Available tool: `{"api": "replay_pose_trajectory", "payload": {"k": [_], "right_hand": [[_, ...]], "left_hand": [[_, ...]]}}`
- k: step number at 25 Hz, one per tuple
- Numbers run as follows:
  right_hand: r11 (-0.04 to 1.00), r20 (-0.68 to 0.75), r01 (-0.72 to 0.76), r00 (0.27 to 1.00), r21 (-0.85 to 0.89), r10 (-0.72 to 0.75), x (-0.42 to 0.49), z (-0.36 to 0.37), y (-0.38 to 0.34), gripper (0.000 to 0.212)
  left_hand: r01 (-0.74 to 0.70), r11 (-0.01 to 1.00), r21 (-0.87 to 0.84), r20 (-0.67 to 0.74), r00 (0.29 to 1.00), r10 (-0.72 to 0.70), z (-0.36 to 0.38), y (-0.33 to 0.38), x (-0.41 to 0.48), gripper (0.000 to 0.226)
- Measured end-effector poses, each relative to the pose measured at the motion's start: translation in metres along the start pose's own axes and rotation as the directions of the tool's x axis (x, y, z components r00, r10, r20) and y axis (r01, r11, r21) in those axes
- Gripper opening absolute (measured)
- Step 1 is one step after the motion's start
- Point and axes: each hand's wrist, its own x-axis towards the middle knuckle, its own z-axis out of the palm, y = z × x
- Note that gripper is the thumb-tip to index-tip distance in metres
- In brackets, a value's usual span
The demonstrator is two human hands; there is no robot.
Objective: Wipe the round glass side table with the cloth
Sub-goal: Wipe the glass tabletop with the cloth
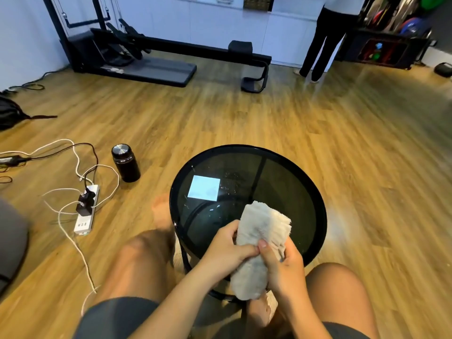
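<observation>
While both hands (227,250) (285,264) grip the cloth (259,241), a flask (126,163) stands near the table (319,199).

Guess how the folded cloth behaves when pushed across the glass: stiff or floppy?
Likely floppy: the cloth droops below the left hand and right hand gripping it. Probably light, with a fluffy pile. Specks on the glass side table hint it may drag.

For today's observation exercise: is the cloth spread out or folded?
Folded. The cloth is a thick long bundle, gripped by the left hand and right hand over the side table.
</observation>
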Motion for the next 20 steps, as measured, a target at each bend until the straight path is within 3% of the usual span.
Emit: {"api": "replay_pose_trajectory", "payload": {"k": [9, 12, 16, 20], "right_hand": [[0.994, 0.027, -0.103, 0.994, 0.037, 0.102, -0.015, -0.005, 0.008, 0.028], [0.989, 0.089, -0.146, 0.986, 0.029, 0.143, -0.016, 0.004, 0.008, 0.025], [0.990, 0.170, -0.138, 0.976, -0.013, 0.139, -0.011, 0.001, 0.002, 0.027], [0.989, 0.121, -0.140, 0.982, -0.036, 0.144, -0.012, -0.007, 0.002, 0.037]], "left_hand": [[0.009, 0.998, 0.061, 0.094, 0.995, -0.015, -0.005, -0.010, -0.007, 0.047], [0.006, 1.000, -0.012, 0.090, 0.996, -0.005, -0.021, -0.014, -0.012, 0.050], [0.056, 0.992, -0.113, 0.089, 0.995, -0.046, -0.030, -0.021, -0.016, 0.042], [0.064, 0.992, -0.105, 0.092, 0.994, -0.055, -0.025, -0.028, -0.011, 0.032]]}}
